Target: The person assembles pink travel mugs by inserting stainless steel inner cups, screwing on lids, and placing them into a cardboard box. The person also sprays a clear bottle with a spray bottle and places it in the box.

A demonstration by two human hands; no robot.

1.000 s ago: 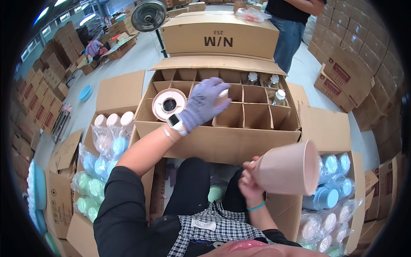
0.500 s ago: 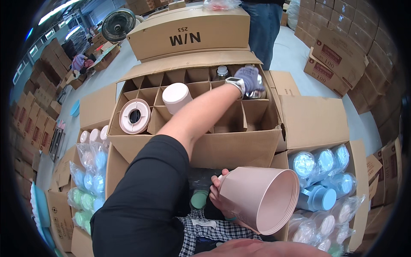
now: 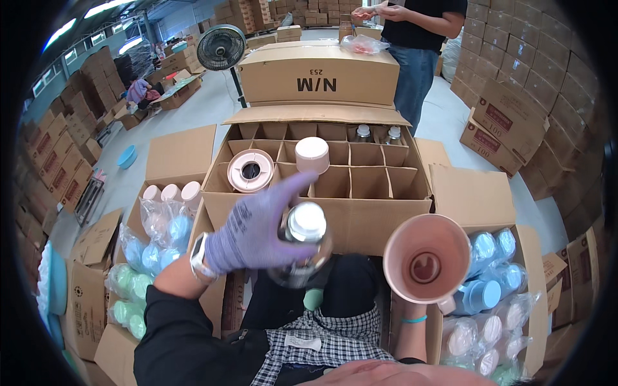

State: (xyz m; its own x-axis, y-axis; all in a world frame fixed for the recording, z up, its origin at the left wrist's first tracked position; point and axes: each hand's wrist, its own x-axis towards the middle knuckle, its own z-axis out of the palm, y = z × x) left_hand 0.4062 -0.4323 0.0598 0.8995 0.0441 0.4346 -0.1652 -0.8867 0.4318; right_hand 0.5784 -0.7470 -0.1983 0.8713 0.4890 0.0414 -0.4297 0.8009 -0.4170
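Glass bottle: clear, silver-topped bottle [image 3: 306, 228], slightly blurred, raised over the person's lap, near side of the divided box.
Left hand: purple-gloved left hand [image 3: 257, 225] holds the bottle; one digit crosses its near side, another stretches away toward the far side.
Right hand: bare right hand [image 3: 408, 309], mostly hidden behind the pink jug [image 3: 421, 254]; it holds the jug up, exact finger placement not visible.
Pink jug: to the right of the bottle and apart from it, tilted, mouth facing the viewer; handle at the near right.
Divided box: cardboard divided box [image 3: 367, 222], flap up at the far side. Round pink lid [image 3: 235, 170] with dark centre at left; pale pink cup-shaped piece [image 3: 311, 154] to its right; two silver-capped bottles [image 3: 363, 134] in cells at far right.
Left box: left box [image 3: 180, 153] with bagged green and blue pieces, pink ones at its far end.
Right box: right box [image 3: 473, 193] with bagged blue and pink pieces.
Far side: closed carton [image 3: 257, 74], standing fan [image 3: 221, 47] at left, co-worker [image 3: 415, 77] at right.
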